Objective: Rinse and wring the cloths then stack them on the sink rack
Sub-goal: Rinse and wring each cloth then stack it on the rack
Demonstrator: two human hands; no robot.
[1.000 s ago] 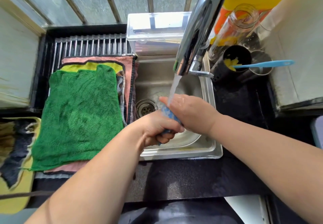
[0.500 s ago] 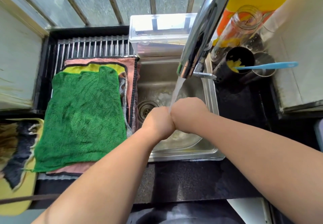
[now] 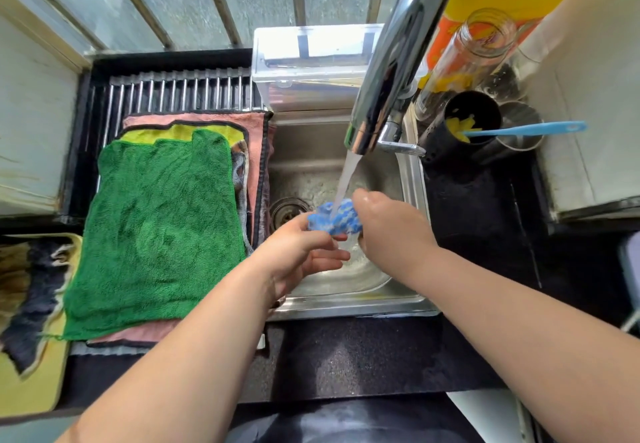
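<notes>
The left hand (image 3: 298, 250) and right hand (image 3: 393, 231) each grip the blue cloth (image 3: 335, 218), pinching it under the tap (image 3: 391, 72); the green cloth (image 3: 156, 235) lies at nine o'clock.

Nothing legible anywhere (labels included) — no readable text.

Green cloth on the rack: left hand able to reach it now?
Likely yes: the green cloth lies topmost and uncovered, close beside the left hand; the hand must first drop the blue cloth.
</notes>
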